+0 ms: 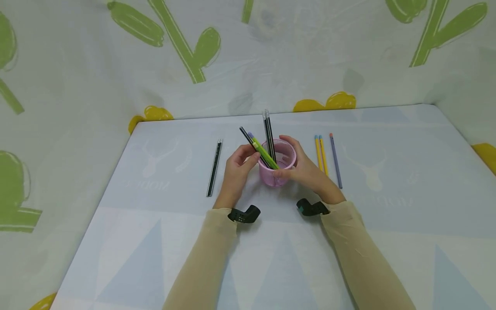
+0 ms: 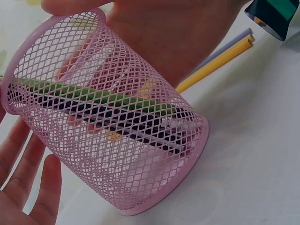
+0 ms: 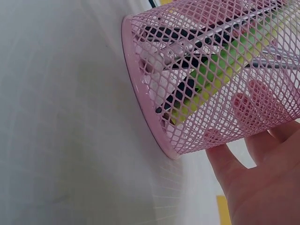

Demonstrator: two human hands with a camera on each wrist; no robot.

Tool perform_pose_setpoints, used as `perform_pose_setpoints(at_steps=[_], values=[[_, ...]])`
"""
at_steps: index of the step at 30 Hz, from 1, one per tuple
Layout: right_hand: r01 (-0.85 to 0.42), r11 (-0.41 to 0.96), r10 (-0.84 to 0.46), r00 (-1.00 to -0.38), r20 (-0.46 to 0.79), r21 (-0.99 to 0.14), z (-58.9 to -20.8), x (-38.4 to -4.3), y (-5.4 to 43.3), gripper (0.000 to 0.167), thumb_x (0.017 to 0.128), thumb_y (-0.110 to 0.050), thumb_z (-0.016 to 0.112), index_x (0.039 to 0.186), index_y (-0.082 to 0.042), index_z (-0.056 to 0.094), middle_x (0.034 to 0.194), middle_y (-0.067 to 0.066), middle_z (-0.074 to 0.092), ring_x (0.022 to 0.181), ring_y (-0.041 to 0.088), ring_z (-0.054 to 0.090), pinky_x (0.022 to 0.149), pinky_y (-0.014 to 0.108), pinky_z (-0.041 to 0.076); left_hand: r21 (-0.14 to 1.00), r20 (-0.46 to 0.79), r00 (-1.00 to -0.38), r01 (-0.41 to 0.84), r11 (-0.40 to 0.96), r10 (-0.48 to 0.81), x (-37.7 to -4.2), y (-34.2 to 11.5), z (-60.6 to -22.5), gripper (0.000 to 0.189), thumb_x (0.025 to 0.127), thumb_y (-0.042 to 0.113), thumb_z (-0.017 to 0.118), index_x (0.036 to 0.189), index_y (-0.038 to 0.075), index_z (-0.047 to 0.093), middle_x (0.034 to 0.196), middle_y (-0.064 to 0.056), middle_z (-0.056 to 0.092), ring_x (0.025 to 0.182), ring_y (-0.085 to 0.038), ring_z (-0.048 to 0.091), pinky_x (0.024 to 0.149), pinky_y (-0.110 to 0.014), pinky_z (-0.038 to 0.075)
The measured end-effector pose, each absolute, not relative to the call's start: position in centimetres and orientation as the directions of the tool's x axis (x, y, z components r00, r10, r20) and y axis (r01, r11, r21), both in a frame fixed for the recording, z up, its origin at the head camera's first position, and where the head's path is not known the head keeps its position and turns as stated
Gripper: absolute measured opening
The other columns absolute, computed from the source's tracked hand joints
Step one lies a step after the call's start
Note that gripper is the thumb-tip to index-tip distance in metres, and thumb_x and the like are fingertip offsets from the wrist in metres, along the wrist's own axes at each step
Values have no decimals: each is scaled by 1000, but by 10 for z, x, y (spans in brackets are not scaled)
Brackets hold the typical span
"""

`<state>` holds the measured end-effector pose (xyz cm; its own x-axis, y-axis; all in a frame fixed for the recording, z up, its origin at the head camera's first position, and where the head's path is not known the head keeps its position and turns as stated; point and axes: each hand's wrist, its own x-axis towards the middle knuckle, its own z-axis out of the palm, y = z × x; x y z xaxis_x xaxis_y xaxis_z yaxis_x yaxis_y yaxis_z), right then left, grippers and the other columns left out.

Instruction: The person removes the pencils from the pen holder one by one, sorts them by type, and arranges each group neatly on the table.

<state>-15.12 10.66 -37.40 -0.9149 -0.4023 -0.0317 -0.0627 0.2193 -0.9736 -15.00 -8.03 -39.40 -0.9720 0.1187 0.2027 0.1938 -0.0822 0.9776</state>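
Observation:
A pink mesh pencil cup [image 1: 273, 177] stands upright on the table in the head view. My right hand [image 1: 304, 168] grips its right side, with the thumb at the near rim and fingers round the far side. My left hand [image 1: 237, 172] is at the left rim, where thumb and forefinger pinch leaning pencils. Among these are a black pencil [image 1: 246, 134] and a green pencil [image 1: 267, 158]. Two black pencils [image 1: 269, 131] with clear ends stand steeper inside the cup. Through the mesh, the left wrist view shows the green pencil [image 2: 98, 96] reaching down near the base.
Left of the cup lie black striped pencils [image 1: 214, 170] side by side. Beyond my right hand are two yellow pencils [image 1: 321, 153] with blue ends and a purple pencil [image 1: 336, 163] with a reddish end. A patterned cloth covers the table [image 1: 155, 241]; a printed curtain [image 1: 271, 64] hangs behind.

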Motion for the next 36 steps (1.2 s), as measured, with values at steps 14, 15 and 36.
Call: perform_pose_setpoints(at_steps=[14,15,36], values=[[-73,217,-394,-919,-19,-973,-376,-152,107,86,75,-14,68,140,-15,13,135,12,32,126,31,27,100,50,24,946,223,-975,213,-243,16,-165,-91,-402,17,85,16,61,98,7,58,103,-9,60,96,-21,54,82,-35,46],[-69,222,-392,-919,-25,-973,-375,-152,107,86,74,-14,68,140,-16,13,135,11,32,126,31,27,100,50,24,940,221,-975,212,-267,7,-166,-93,-401,17,85,18,61,97,7,58,104,-10,59,97,-22,54,83,-35,46],[-67,232,-406,-913,-35,-970,-375,-152,107,85,75,-17,67,139,-18,12,136,9,32,127,28,26,100,51,25,654,9,-995,78,-753,-95,-178,-135,-413,24,87,16,58,106,3,53,92,-9,56,79,-21,59,61,-23,49]])
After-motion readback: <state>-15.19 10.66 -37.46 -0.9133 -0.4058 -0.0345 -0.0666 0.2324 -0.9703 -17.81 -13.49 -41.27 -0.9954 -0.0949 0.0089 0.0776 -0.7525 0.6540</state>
